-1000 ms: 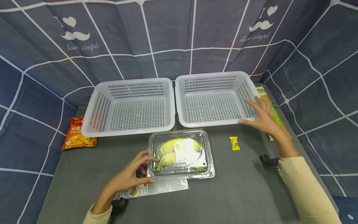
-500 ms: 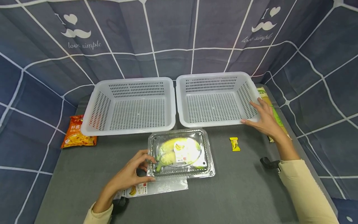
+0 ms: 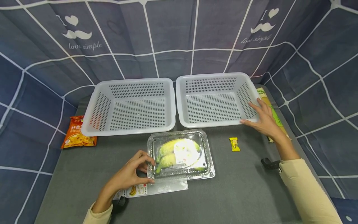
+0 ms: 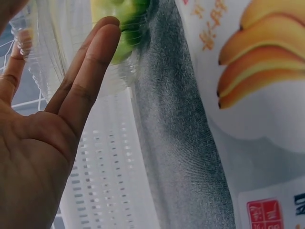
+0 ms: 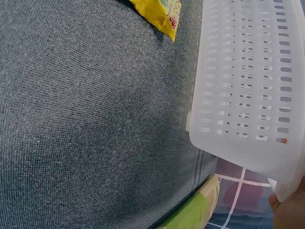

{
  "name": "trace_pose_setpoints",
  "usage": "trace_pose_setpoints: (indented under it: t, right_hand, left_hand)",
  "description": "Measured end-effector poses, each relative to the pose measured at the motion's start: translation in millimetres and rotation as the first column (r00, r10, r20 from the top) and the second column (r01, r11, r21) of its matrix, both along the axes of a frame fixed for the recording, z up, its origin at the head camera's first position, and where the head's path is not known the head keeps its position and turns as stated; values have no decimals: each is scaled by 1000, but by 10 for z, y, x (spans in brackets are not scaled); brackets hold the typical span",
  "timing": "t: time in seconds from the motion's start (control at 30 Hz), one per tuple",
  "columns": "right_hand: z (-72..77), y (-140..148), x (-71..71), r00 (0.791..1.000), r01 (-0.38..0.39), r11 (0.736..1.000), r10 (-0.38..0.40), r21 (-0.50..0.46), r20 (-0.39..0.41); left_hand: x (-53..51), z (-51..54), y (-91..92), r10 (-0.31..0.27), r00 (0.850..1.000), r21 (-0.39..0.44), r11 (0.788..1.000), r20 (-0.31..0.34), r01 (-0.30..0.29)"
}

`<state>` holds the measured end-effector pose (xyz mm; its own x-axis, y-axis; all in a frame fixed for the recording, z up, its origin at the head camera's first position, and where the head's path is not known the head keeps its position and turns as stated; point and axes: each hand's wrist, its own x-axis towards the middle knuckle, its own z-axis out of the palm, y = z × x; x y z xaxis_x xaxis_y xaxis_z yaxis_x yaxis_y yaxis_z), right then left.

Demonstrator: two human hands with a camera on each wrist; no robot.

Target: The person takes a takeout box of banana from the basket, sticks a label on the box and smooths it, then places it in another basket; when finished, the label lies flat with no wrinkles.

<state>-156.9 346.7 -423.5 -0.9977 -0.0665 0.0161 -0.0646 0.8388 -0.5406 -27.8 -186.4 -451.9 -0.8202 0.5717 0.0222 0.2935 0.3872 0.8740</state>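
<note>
A clear lidded box (image 3: 208,155) with bananas inside lies on the grey table, its front edge over a flat banana-printed bag (image 3: 167,186). My left hand (image 3: 127,174) touches the box's left side, thumb at the near corner. In the left wrist view, two fingers of that hand (image 4: 43,124) stretch nearly straight along the box wall (image 4: 52,47). My right hand (image 3: 267,123) rests with spread fingers at the near right corner of the right white basket (image 3: 212,123). The right wrist view shows only part of this hand (image 5: 290,210) beside the basket wall (image 5: 238,109).
A second white basket (image 3: 128,132) stands at the left, with an orange snack bag (image 3: 76,133) beside it. A small yellow packet (image 3: 234,144) lies below the right basket. Behind my right hand is a green-and-yellow package (image 3: 275,115). Dark checked cloth (image 3: 173,34) surrounds the table.
My right hand has shifted slightly rightward along the basket corner. My left hand has moved very slightly left at the box's edge. The box and baskets look nearly unmoved.
</note>
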Motion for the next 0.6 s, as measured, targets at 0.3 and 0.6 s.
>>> trace_pose_setpoints:
  t: [0.3,0.6]
  right_hand:
    - [-7,2,-9,1000,9,1000,-10,9,13]
    - [-30,1,-2,999,11,1000,-11,-5,-40]
  left_hand:
    - [17,38,-20,-19,1000,-9,1000,23,19]
    - [84,143,-75,-56,998,56,997,13,55]
